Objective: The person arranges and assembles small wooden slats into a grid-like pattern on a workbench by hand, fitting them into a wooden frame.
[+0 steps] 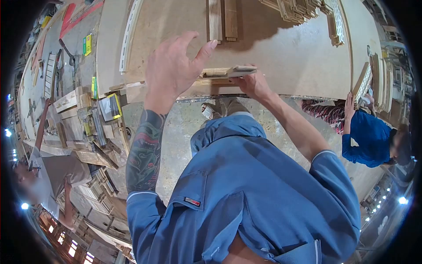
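Note:
My left hand (172, 66) is raised above the near part of the workbench, thumb and fingers spread, holding nothing. Just right of its wrist are the ends of narrow wooden strips (216, 72) close to the bench's front edge. My right hand (253, 84) is closed on a thin wooden slat (243, 69), which it grips from below and which overlaps the other strips in this view. Farther in, two wooden slats (231, 20) lie side by side, pointing away from me.
Stacked wooden strips (293, 9) lie at the far right of the bench board (290, 57). White perforated rails (129, 39) run along both sides. A person in a dark blue shirt (368, 136) works at right; another person (66, 176) is at left beside tools and timber.

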`<state>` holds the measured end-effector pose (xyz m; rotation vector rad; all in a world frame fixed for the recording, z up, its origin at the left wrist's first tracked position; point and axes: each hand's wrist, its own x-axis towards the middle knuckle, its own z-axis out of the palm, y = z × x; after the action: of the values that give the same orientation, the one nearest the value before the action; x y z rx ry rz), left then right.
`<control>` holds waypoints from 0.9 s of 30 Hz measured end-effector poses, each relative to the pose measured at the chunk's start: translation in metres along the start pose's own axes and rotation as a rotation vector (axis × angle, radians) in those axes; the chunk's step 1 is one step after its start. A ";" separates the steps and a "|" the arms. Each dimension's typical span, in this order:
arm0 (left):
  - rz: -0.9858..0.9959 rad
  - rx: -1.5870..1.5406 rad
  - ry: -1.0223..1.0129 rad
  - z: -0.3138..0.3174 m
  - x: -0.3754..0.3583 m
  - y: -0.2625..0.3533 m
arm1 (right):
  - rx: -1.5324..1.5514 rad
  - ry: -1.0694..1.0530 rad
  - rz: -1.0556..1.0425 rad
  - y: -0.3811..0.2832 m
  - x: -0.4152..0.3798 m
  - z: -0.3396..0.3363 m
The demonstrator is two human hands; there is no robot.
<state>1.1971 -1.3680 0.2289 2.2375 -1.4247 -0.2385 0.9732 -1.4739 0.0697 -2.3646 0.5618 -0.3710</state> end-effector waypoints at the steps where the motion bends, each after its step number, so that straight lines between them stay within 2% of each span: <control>1: 0.003 0.000 -0.014 0.001 -0.003 -0.001 | 0.005 0.000 0.013 -0.005 -0.007 0.002; 3: 0.045 0.013 0.033 0.003 0.000 -0.003 | -0.111 -0.078 0.016 -0.005 -0.003 0.000; 5: 0.041 -0.004 0.022 0.002 -0.002 -0.001 | -0.075 -0.157 0.070 -0.004 -0.004 -0.004; 7: 0.042 -0.009 0.023 -0.001 0.001 0.000 | 0.122 -0.289 0.175 0.005 0.004 -0.009; 8: 0.033 -0.026 0.008 -0.003 0.000 0.001 | 0.127 -0.281 0.170 0.013 0.012 -0.016; 10: 0.018 -0.034 -0.003 -0.004 0.002 0.004 | 0.128 -0.196 0.017 0.028 0.042 -0.035; 12: 0.009 -0.025 -0.026 -0.006 0.004 0.007 | -0.258 0.094 0.196 0.044 0.095 -0.011; 14: 0.018 -0.002 -0.002 -0.005 0.004 0.006 | -0.213 -0.028 0.456 0.043 0.152 0.024; 16: 0.029 0.014 0.003 -0.006 0.003 0.008 | -0.506 0.135 0.251 0.058 0.167 0.093; 17: 0.033 0.006 0.018 -0.006 0.005 0.009 | -0.505 0.145 0.255 0.053 0.176 0.097; 19: 0.028 -0.012 0.020 -0.007 0.000 0.011 | -0.325 -0.075 0.065 0.036 0.173 0.096; 21: 0.015 -0.007 0.038 -0.005 0.002 0.011 | -0.287 -0.039 0.066 0.023 0.165 0.068; 23: 0.037 0.000 0.063 -0.002 0.002 0.007 | 0.017 -0.346 0.527 0.021 0.154 0.032; 26: 0.066 0.003 0.078 0.001 0.002 0.003 | 0.277 0.139 0.368 0.043 0.091 -0.006; 27: 0.068 0.007 0.073 0.001 0.003 0.002 | 0.521 0.187 0.355 0.039 0.067 -0.026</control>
<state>1.1962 -1.3719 0.2298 2.1758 -1.4614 -0.1280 1.0091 -1.5472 0.0701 -1.7047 0.8412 -0.5076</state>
